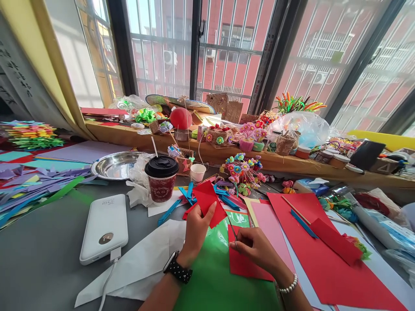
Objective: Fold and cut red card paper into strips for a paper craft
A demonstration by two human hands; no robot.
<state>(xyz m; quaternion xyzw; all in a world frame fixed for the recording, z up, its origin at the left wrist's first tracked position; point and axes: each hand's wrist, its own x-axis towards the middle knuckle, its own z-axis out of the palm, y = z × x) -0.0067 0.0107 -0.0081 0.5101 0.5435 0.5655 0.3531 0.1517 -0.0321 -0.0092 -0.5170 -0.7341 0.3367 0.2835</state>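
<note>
Between the thumb and fingers of my left hand (198,231) is a piece of red paper (207,199), held up above the table with one corner pointing upward. My right hand (254,247) is closed around small metal scissors (232,231), whose thin blades point up toward that paper without touching it. Part of the handle is hidden by my fingers. Beneath my right hand lies another red paper sheet (241,265), resting on a shiny green sheet (207,280). Folded blue paper strips (188,194) lie just behind the held paper.
A white power bank (105,226) with a cable and a lidded cup (161,179) with a straw stand on the left. Behind are a paper cup (198,172) and paper flowers (243,170). Large red sheets (337,259) cover the right. Crafts crowd the windowsill (210,151).
</note>
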